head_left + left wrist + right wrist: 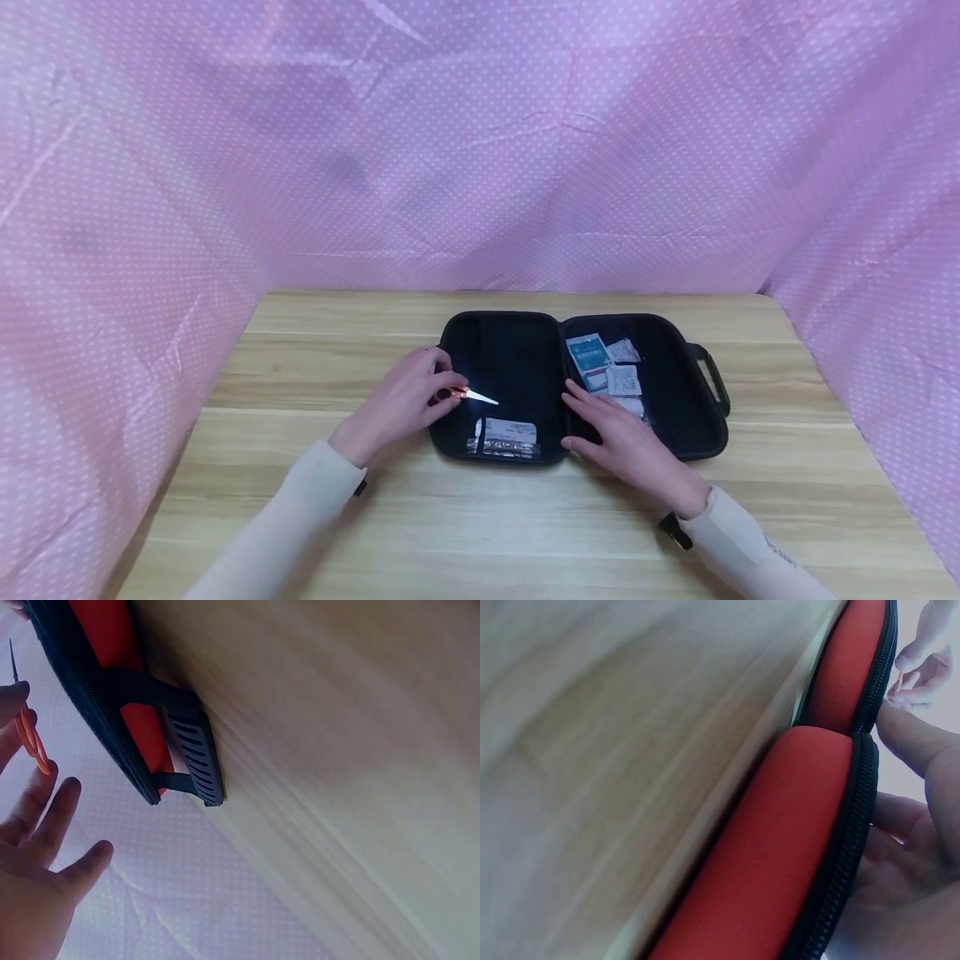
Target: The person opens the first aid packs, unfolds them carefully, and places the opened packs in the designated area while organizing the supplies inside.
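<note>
Between thumb and fingers, my left hand pinches small scissors by their orange handles, the blades pointing right over the left half of an open zip case. The left wrist view also shows the scissors' orange handle loops at the fingertips, with the other fingers spread. My right hand lies with fingers extended over the case's middle fold and front edge. Seen from the right wrist, the case's outside is red with a black zip edge. A silvery flat packet lies in the left half.
In the right half lie a teal-and-white sachet and several small white packets, partly behind my right hand. A black carry handle sticks out at the right. Pink dotted cloth hangs behind the wooden table.
</note>
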Motion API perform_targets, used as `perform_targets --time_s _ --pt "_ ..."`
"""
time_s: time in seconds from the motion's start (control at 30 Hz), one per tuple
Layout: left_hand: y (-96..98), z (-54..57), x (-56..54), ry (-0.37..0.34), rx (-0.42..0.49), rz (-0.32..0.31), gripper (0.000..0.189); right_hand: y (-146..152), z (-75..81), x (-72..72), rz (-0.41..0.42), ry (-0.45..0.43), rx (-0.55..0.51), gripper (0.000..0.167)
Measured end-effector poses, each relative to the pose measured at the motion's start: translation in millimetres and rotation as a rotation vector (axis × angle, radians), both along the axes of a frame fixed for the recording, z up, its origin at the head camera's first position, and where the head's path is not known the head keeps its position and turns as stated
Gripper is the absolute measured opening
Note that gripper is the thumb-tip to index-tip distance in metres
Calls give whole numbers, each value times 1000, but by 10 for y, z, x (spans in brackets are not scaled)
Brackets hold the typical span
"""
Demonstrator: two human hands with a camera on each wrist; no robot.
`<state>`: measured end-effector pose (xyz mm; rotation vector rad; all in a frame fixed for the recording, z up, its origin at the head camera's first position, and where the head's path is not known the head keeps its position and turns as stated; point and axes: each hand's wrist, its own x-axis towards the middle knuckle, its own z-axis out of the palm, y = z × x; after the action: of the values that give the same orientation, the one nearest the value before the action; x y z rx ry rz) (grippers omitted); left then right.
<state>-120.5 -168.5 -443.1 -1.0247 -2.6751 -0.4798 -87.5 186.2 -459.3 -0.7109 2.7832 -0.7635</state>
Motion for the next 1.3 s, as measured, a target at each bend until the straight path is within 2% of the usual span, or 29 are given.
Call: perform_targets --time_s 0.27,0.5,0.83,1.0,1.3 --pt "-81 -10 211 3 11 118 19 9 -15 6 2 11 0 67" --pt "-133 -40 301 19 -10 153 19 4 -13 3 4 10 -1 66" --pt "-89 -96 334 58 -48 203 19 7 -14 4 2 5 5 67" --pt "-13 -106 345 43 -107 234 17 14 -26 7 20 40 -3 67" --pt "91 -154 312 37 -116 270 16 13 -29 9 19 44 -3 67"
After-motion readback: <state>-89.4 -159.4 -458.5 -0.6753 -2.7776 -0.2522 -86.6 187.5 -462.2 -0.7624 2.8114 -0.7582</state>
